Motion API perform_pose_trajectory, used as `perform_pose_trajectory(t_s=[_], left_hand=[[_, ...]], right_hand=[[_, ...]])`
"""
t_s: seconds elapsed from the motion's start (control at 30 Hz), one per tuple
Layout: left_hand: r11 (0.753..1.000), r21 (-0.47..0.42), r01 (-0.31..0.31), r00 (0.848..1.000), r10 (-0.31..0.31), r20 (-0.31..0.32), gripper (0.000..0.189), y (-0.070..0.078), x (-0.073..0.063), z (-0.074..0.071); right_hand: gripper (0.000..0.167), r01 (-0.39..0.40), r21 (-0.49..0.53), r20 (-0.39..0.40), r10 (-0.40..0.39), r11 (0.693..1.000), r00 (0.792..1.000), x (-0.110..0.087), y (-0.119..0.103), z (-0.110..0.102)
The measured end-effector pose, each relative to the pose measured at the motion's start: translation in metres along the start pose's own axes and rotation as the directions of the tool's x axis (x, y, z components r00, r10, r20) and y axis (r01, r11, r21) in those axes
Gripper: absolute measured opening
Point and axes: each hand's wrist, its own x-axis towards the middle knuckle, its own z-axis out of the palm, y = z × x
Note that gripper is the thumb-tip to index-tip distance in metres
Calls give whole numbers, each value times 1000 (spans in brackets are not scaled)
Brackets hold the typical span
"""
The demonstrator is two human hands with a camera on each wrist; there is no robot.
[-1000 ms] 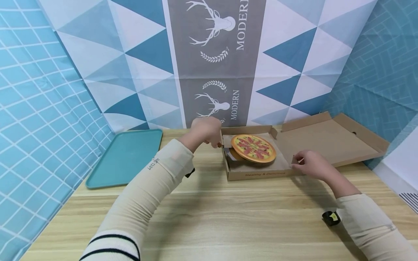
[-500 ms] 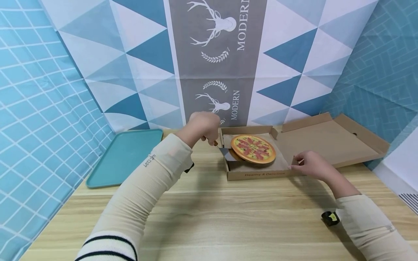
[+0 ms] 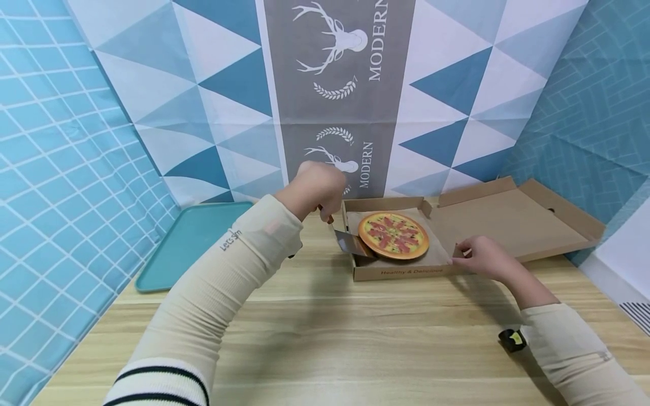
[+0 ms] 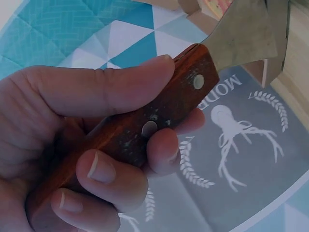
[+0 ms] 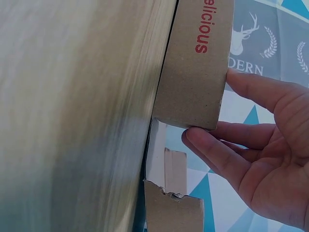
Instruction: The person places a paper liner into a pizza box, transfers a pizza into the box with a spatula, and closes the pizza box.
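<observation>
My left hand (image 3: 320, 189) grips the dark wooden handle (image 4: 149, 111) of a metal spatula, thumb along its top and fingers curled beneath. The spatula's blade (image 3: 351, 243) slants down across the left wall of an open cardboard pizza box (image 3: 367, 274), its front end at the pizza's left edge. A round pizza (image 3: 393, 235) with red and green topping lies on brown paper inside. My right hand (image 3: 482, 256) pinches the box's front right corner; in the right wrist view, the thumb sits on the wall's top edge and the fingertips at its end.
The box's lid (image 3: 508, 220) lies folded back to the right, near the side wall covering. A teal tray (image 3: 195, 248) rests on the wooden table (image 3: 386, 338) at the left. A patterned backdrop (image 3: 335, 101) stands behind the table.
The left hand has risen slightly and drawn the spatula leftward, so more blade shows outside the box. The pizza now lies flatter and a little nearer the front. The right hand holds its place.
</observation>
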Motion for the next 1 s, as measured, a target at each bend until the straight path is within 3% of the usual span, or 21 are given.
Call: perform_pose_trajectory(t_s=[0.23, 0.47, 0.67, 1.0], left_hand=[[997, 80, 2, 1000, 0, -31, 19, 0, -12, -3], [995, 94, 19, 997, -11, -81, 27, -4, -29, 1], [997, 71, 22, 996, -16, -89, 20, -13, -44, 6], [998, -66, -16, 978, 2, -211, 30, -34, -70, 35]], right_hand=[[23, -9, -1, 3, 9, 1000, 1000, 2, -2, 0], [29, -15, 0, 1, 15, 1000, 1000, 1, -2, -1], [30, -3, -5, -5, 3, 1000, 1000, 0, -1, 0], [44, -19, 5, 2, 19, 1000, 1000, -3, -5, -1]])
